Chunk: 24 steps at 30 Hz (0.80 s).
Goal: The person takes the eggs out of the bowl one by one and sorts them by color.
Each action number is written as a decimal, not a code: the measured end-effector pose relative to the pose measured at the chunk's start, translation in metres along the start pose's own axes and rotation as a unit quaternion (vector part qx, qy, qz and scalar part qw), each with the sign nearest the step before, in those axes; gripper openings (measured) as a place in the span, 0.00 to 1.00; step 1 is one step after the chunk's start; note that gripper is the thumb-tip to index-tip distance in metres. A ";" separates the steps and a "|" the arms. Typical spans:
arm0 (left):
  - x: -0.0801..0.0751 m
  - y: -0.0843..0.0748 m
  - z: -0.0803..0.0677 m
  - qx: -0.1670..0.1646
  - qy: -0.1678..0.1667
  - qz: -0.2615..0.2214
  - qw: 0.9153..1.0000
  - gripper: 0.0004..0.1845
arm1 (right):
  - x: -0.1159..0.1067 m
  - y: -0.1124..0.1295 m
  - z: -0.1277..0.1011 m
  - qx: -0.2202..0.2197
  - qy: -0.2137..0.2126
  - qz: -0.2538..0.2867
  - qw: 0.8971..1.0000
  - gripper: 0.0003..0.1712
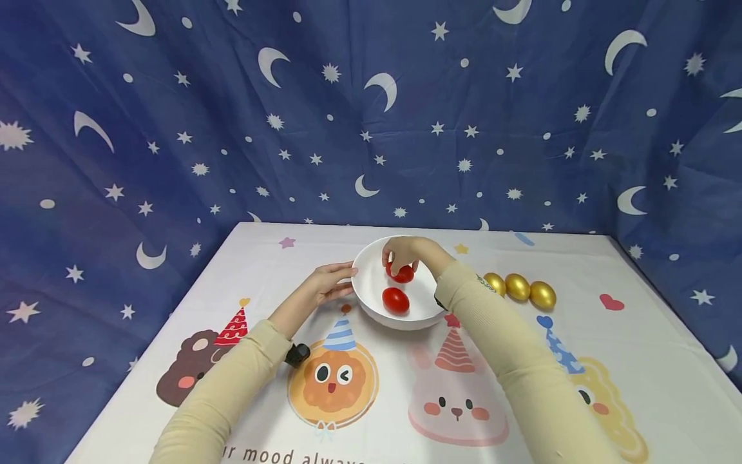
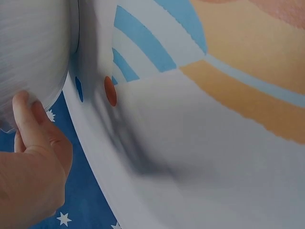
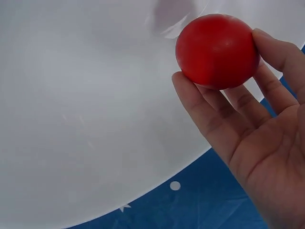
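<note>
Toward the back of the table stands a white bowl (image 1: 371,298). My left hand (image 1: 324,283) holds its left side, with fingertips at the rim and against the outer wall; in the left wrist view those fingertips (image 2: 21,102) press the bowl's side (image 2: 33,47). Inside the bowl my right hand (image 1: 406,250) pinches a red egg (image 1: 404,275) between thumb and fingers. The right wrist view shows this egg (image 3: 217,51) at the fingertips, over the bowl's white inner surface (image 3: 95,105). A second red egg (image 1: 396,301) lies in the bowl, nearer the front.
Three gold eggs lie in a row right of the bowl, the rightmost gold egg (image 1: 543,295) fully visible and the leftmost partly behind the right sleeve (image 1: 498,328). A white tablecloth (image 1: 655,316) with cartoon prints covers the table. Behind hangs a blue star-and-moon curtain (image 1: 324,142).
</note>
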<state>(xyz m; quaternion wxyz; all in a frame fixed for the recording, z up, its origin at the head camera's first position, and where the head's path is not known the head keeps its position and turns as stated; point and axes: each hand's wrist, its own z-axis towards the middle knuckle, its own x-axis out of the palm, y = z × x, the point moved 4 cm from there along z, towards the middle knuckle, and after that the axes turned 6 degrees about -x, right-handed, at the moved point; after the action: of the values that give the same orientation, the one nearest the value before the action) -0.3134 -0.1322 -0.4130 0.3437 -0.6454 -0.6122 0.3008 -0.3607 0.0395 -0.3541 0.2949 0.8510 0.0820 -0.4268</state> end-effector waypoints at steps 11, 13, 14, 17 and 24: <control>0.001 -0.002 0.001 -0.001 0.003 0.002 1.000 0.27 | -0.002 0.003 -0.014 -0.033 -0.041 -0.020 0.998 0.17; 0.001 -0.002 0.001 -0.001 0.001 0.007 1.000 0.28 | -0.003 0.003 -0.017 -0.041 -0.053 -0.025 0.997 0.17; 0.000 -0.001 0.002 0.000 -0.001 0.009 1.000 0.28 | -0.004 0.002 -0.019 -0.046 -0.059 -0.027 0.997 0.17; -0.001 -0.001 0.004 0.002 -0.005 0.015 1.000 0.28 | -0.006 0.002 -0.026 -0.058 -0.076 -0.029 0.995 0.18; 0.001 -0.002 0.003 0.001 -0.010 0.031 0.999 0.28 | -0.006 0.003 -0.047 -0.093 -0.128 -0.034 0.987 0.15</control>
<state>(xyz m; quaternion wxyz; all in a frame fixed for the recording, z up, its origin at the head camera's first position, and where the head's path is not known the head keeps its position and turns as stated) -0.3175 -0.1311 -0.4129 0.3290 -0.6610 -0.5945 0.3185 -0.3311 0.0650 -0.3266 0.3662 0.7550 0.1123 -0.5322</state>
